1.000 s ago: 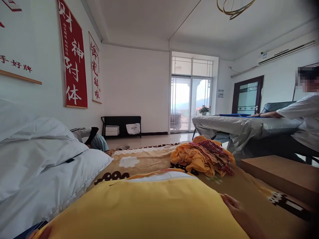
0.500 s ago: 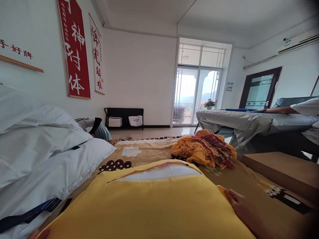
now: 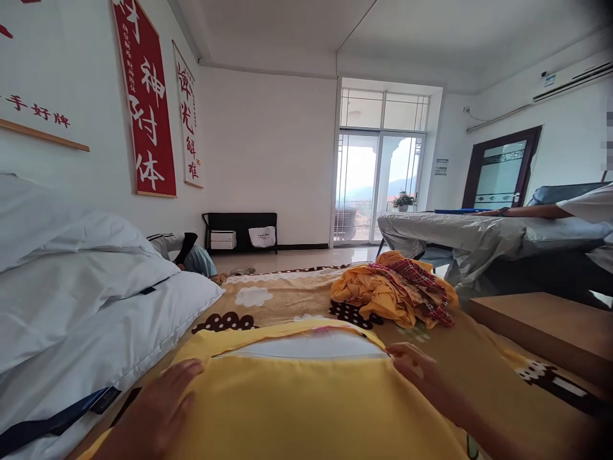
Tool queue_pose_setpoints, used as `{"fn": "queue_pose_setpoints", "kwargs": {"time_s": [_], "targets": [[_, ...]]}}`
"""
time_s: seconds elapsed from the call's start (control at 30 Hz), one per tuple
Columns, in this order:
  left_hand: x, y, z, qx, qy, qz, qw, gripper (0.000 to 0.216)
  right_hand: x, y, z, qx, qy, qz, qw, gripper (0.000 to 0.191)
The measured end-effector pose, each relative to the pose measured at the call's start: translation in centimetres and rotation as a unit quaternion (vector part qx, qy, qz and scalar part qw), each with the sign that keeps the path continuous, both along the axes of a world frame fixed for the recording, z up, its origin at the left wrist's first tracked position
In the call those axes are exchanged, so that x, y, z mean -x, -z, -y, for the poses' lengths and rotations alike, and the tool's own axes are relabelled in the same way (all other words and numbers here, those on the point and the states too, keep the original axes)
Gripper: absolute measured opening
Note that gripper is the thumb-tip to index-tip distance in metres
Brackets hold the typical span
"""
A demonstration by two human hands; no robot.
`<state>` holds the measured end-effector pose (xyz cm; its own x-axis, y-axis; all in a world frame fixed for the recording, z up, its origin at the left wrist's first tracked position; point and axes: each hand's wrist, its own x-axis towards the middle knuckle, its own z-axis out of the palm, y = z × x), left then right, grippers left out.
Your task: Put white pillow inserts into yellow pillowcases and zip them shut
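A yellow pillowcase (image 3: 297, 409) lies in front of me with a white pillow (image 3: 306, 345) inside it. The white shows through a long gap along the far edge, where the zipper is undone. My right hand (image 3: 416, 365) pinches the right end of this zipper opening; the small part between the fingertips is hard to make out. On the left side of the pillowcase, my left hand (image 3: 163, 402) rests with fingers stretched out, near the opening's left end.
White pillows (image 3: 86, 287) are piled at the left. Crumpled orange and red plaid cloth (image 3: 393, 291) lies farther out on the patterned blanket (image 3: 287, 295). A cardboard box (image 3: 546, 319) stands at the right. Another person's arm (image 3: 536, 211) rests on the plastic-covered table (image 3: 431, 227).
My left hand has come up from the bottom edge onto the pillowcase's left side. My right hand has moved from its right side to the zipper's right end.
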<state>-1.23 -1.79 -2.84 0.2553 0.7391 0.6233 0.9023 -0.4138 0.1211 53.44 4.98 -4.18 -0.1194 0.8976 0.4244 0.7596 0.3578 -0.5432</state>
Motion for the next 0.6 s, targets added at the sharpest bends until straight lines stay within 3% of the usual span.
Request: {"fn": "queue_pose_setpoints", "kwargs": {"time_s": [0.07,0.13,0.2,0.3,0.4,0.43,0.5,0.6], "targets": [[-4.4,-1.4,-2.0,0.026,0.043,-0.026,0.998,0.037,2.2,-0.5,-0.9,-0.002,-0.063,0.028,0.998,0.036],[-8.4,-3.1,-3.6,0.110,0.106,-0.080,0.985,0.034,3.4,-0.3,-1.8,-0.007,-0.071,0.049,0.996,0.035],[-11.3,-4.5,-4.8,0.173,0.128,-0.113,0.970,0.029,3.6,0.2,-2.6,-0.010,-0.064,0.054,0.996,0.041],[-13.6,-5.5,-6.5,0.188,0.077,-0.107,0.973,0.028,3.0,0.6,-3.7,-0.005,-0.020,0.064,0.998,0.042],[-14.7,-5.1,-8.7,0.184,-0.012,-0.131,0.974,0.046,3.0,0.2,-4.8,0.011,0.085,0.149,0.985,0.023],[-14.9,-4.8,-9.5,0.196,-0.035,-0.145,0.969,0.050,3.2,0.0,-5.2,0.026,0.115,0.192,0.974,0.029],[-15.2,-4.1,-11.0,0.228,-0.068,-0.160,0.958,0.046,3.8,-0.4,-5.9,0.062,0.157,0.258,0.951,0.037],[-14.6,-4.0,-12.4,0.248,-0.095,-0.162,0.950,0.038,4.7,-1.1,-6.6,0.079,0.182,0.295,0.935,0.030]]}}
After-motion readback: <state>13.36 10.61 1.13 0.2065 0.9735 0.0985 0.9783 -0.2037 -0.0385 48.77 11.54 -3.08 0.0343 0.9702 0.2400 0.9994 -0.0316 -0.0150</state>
